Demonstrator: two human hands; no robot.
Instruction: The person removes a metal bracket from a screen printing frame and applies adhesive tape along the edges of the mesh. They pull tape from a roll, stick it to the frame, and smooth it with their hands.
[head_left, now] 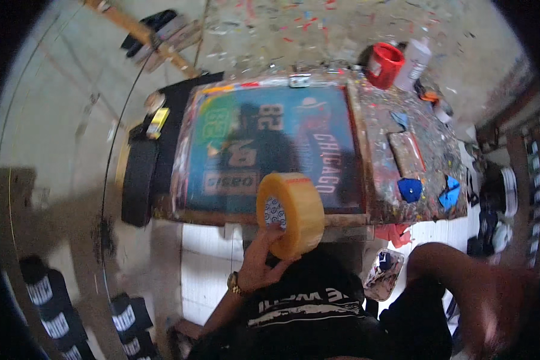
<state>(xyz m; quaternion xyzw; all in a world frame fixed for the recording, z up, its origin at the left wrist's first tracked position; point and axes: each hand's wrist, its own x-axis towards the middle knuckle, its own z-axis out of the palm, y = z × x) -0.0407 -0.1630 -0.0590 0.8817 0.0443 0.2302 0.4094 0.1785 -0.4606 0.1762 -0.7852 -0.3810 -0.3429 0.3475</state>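
Note:
My left hand (270, 258), a watch on its wrist, grips a large roll of yellowish clear packing tape (300, 213), upright over the lower edge of a framed printing screen (210, 192). The screen has a blue mesh with pale lettering, numerals and a green patch, and lies on a paint-spattered table (375, 150). My right arm (474, 282) is a blurred reddish-brown shape at the lower right; I cannot make out its fingers.
A red bucket (385, 69), white bottle (414, 63), blue scraps (447, 192) and a brown slab (405, 153) are on the table. Black boards (138, 180) line its left side. A tray (384, 276) is below, and black printed pieces (54, 300) lie at lower left.

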